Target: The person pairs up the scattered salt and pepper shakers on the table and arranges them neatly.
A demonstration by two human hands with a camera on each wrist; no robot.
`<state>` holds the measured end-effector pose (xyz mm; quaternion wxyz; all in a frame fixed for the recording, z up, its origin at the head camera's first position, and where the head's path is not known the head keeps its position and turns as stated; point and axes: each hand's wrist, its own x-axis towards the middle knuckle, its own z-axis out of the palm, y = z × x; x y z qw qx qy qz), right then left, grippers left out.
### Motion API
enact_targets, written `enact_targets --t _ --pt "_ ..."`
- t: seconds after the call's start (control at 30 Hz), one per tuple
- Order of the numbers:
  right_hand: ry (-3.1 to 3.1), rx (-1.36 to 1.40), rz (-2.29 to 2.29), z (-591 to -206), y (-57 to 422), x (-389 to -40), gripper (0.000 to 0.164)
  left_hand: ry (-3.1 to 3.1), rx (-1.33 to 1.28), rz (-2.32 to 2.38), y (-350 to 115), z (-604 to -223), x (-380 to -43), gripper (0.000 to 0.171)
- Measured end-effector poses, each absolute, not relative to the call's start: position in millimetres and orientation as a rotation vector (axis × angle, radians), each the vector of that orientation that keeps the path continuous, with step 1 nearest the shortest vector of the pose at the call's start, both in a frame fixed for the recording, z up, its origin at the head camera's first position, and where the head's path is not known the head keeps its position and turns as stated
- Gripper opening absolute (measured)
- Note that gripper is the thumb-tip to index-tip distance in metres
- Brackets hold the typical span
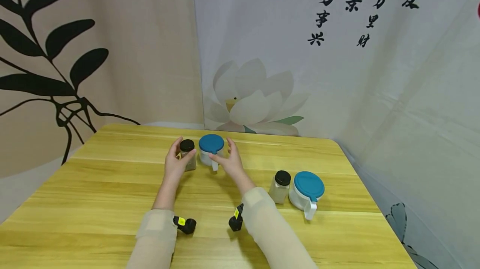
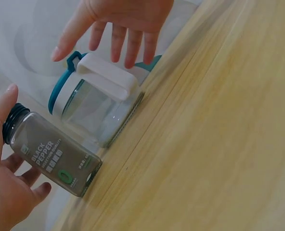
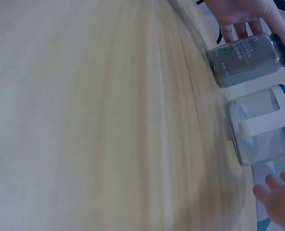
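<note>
The person's hands are apart above a wooden table (image 1: 93, 194): the left hand (image 1: 175, 165) curves around a black-capped pepper jar (image 2: 56, 154), though whether it grips cannot be told. The right hand (image 1: 233, 161), fingers spread, hovers beside a blue-lidded jar (image 1: 211, 143) standing between the hands; a similar pair (image 1: 308, 184) stands right of the right hand.

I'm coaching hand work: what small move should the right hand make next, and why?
Probably close the right hand gently on the far blue-lidded jar: the hand is open beside it, with a gap between them in the right wrist view, and the jar stands on the table.
</note>
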<state>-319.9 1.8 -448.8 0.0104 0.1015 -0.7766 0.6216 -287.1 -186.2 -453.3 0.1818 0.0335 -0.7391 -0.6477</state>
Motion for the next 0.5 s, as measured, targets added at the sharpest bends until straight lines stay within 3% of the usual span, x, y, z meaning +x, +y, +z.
enact_targets --t 0.5 --pt "-2.487 0.373 1.919 -450.1 -0.4 -320.6 0.085 -2.031 0.098 -1.841 -186.1 -454.6 -287.4 0.071"
